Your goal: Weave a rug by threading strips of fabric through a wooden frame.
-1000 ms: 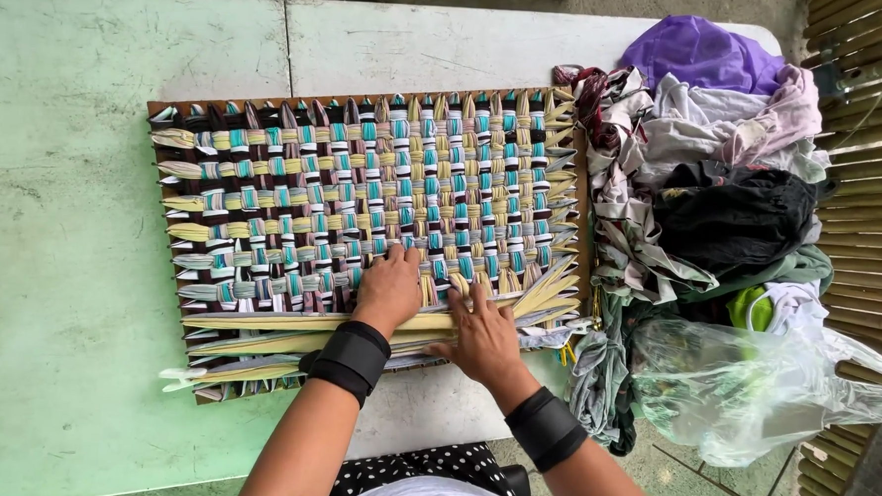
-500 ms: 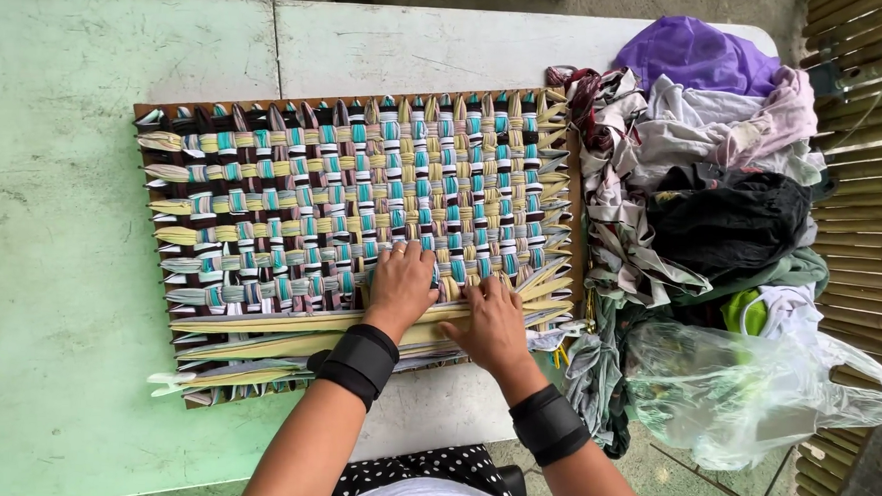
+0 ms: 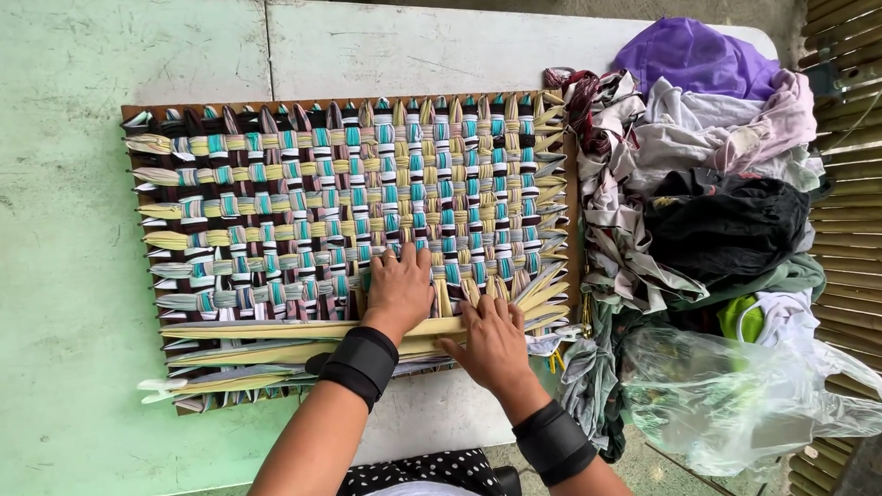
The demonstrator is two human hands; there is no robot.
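Note:
A woven mat [image 3: 343, 224] of yellow, teal, white and dark cloth strips lies stretched on a brown board frame [image 3: 139, 116] on the pale green table. My left hand [image 3: 398, 288] presses flat on the weave near its lower edge, fingers spread. My right hand [image 3: 493, 340] lies just right of it, fingertips on the yellow strips at the mat's lower right. Both wrists wear black bands. Loose yellow strip ends [image 3: 249, 339] stick out along the near side.
A heap of cloth scraps [image 3: 701, 190], purple, pink, white and black, lies right of the mat. A clear plastic bag [image 3: 752, 400] sits at the near right corner. Bamboo slats [image 3: 865, 197] line the right edge. The pale green table [image 3: 54, 261] extends left.
Both hands stay on the lower part of the weave; the fingers have shifted slightly along the strips. The view has drifted a little.

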